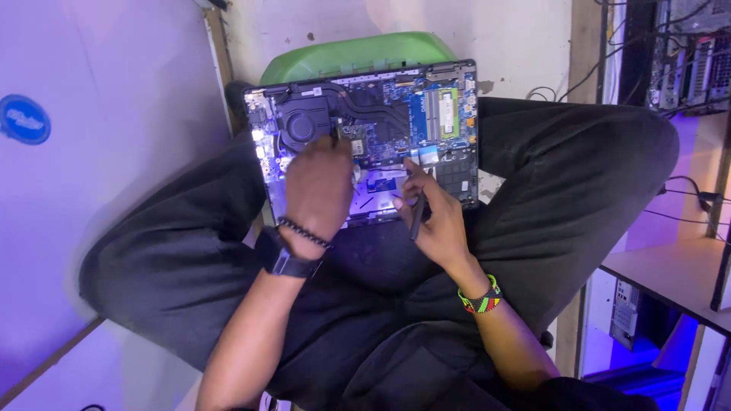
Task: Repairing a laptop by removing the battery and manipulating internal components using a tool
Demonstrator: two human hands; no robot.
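- A thin dark tool (418, 215) was held tight in the right hand (434, 221), near the middle of the frame.
- The left hand (320, 186) was pressed on the open laptop (365, 114), fingers curled; whether something was pinched could not be told.
- The small parts could be scratched if the tool slipped.
- The laptop could be tipped off the lap.
- Counted: one laptop, one tool, one round fan (301, 127), two hands.

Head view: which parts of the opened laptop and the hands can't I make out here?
- Left hand: fingertips and the board beneath, hidden by its own back.
- Laptop near edge: covered by both hands.
- Dark tool in the right hand: tip hidden, kind unclear.
- Board connectors and screws: too small, blurred.
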